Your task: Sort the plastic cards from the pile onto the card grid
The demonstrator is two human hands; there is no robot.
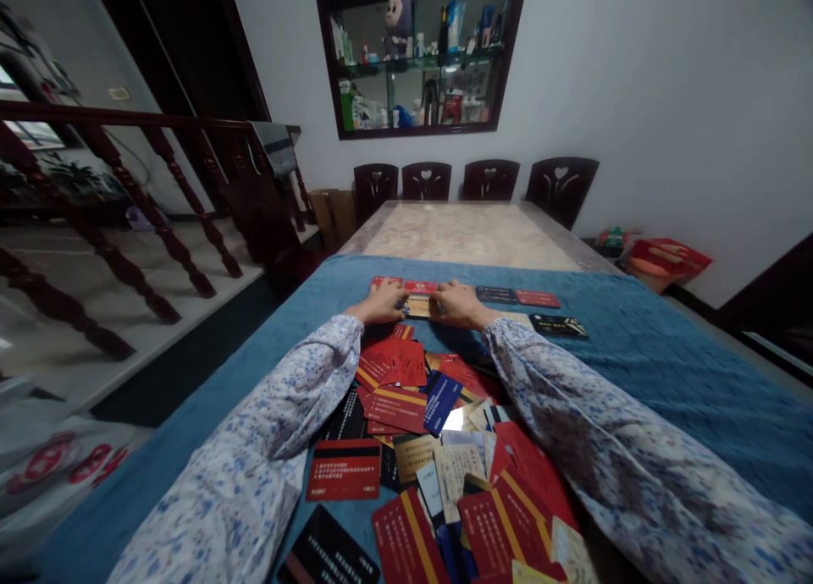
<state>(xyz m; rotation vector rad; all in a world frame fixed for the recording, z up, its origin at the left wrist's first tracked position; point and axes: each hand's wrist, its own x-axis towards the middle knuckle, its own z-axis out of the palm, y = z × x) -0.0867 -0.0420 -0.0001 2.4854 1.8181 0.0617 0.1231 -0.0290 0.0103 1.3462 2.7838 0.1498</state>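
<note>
A cream-yellow card lies in the back part of the blue cloth, between my two hands. My left hand has its fingers curled at the card's left edge, and my right hand grips the right edge. Just behind it, a red card lies in a row with another red card, a dark card and a red card. Right of my right hand is a black card. Nearer me spreads a loose pile of red, blue, black and beige cards.
The blue cloth covers the near part of a long table. Dark chairs stand at its far end. A wooden railing and a white plastic bag are on the left; a red bag is on the right.
</note>
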